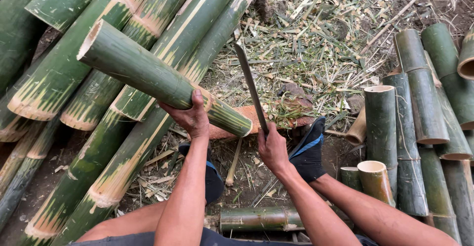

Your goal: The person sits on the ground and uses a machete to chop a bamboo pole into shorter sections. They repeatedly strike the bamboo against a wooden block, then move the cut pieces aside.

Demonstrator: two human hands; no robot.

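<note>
My left hand point(190, 116) grips a thick green bamboo section point(143, 73) near its lower cut end, which rests against a reddish wooden block point(247, 120). The section slants up to the left, its hollow end showing at the top. My right hand point(271, 149) holds the handle of a long machete point(249, 80), its blade pointing up and away just right of the bamboo's lower end. Both of my feet in dark socks point(308, 149) sit on either side of the block.
Long green bamboo poles point(59, 78) lie stacked across the left. Several short cut bamboo tubes point(419, 107) stand and lean at the right. Shavings and chips point(316, 43) litter the dirt ahead. A short bamboo piece point(259, 219) lies between my legs.
</note>
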